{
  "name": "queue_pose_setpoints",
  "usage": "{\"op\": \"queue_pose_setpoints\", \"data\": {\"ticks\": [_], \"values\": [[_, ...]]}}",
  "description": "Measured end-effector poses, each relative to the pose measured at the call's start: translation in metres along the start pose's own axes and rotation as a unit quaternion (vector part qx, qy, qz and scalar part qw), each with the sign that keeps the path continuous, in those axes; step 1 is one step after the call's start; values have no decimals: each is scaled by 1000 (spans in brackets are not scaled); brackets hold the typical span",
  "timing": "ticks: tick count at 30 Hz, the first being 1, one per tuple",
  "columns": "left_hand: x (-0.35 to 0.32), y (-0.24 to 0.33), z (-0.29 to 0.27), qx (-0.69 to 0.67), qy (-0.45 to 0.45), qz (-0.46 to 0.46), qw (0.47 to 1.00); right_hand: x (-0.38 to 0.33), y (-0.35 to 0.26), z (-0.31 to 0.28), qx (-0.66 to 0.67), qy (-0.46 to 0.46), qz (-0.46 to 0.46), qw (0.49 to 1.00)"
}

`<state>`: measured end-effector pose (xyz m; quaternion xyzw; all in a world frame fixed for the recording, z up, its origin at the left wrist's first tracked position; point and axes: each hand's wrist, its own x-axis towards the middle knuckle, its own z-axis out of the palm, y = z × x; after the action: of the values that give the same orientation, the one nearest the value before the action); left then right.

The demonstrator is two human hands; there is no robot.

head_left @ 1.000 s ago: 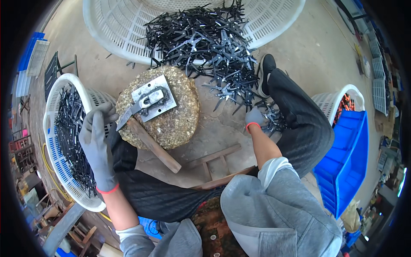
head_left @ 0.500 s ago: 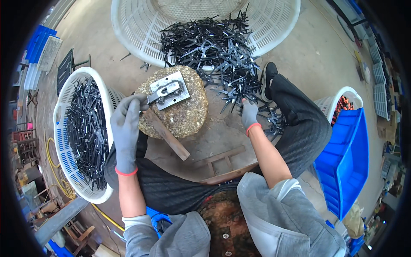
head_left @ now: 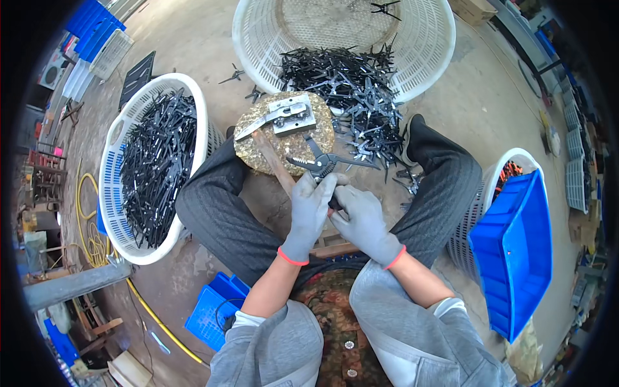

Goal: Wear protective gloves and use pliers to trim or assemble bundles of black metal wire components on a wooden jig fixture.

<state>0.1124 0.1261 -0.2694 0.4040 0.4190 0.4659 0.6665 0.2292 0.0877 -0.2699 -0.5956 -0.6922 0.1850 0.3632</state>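
In front of my lap, my left hand (head_left: 305, 213) and my right hand (head_left: 364, 222) meet, both in grey gloves with red cuffs. Their fingers close around a black plier-like tool (head_left: 322, 164) with a serrated jaw and spread arms. Its lower part is hidden by the gloves; a dark end shows between them. Just beyond stands a round stone-like block (head_left: 255, 151). It bears a metal plate (head_left: 303, 124) with a raised fixture, and a silver-grey metal piece (head_left: 258, 124) juts out from the fixture. A wooden strip (head_left: 274, 164) leans across the block's near side.
Many black tools (head_left: 361, 97) spill from a tipped white basket (head_left: 435, 48) ahead. A white basket (head_left: 111, 193) full of black pieces stands left. On the right, a blue bin (head_left: 532, 238) tilts against another white basket (head_left: 467, 242). A blue box (head_left: 207, 316) sits beside my left arm.
My left hand has left the fixture and my right hand has left the pile. Both have come together around the plier-like tool before my lap. The view has shifted.
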Motion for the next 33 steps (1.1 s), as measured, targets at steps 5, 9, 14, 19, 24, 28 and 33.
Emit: {"op": "queue_pose_setpoints", "data": {"ticks": [5,9,14,19,24,28,33], "values": [[-2,13,-30,102,-63,-24,992,14,-3,-65,37,125,-35,991],[-7,1,-24,78,-173,-79,979,15,25,-48,50,-189,144,970],[-10,-5,-25,80,-118,-89,986,-12,38,-31,352,-206,225,885],[-17,6,-32,96,-103,-111,984,-8,29,-35,395,-243,240,853],[-31,7,-36,25,-73,-164,983,-15,37,-22,438,-251,245,828],[-47,-4,-40,137,-131,-179,965,-26,48,-11,420,-200,301,832],[-55,-17,-35,142,-119,-205,961,-37,32,2,525,-143,281,791]]}}
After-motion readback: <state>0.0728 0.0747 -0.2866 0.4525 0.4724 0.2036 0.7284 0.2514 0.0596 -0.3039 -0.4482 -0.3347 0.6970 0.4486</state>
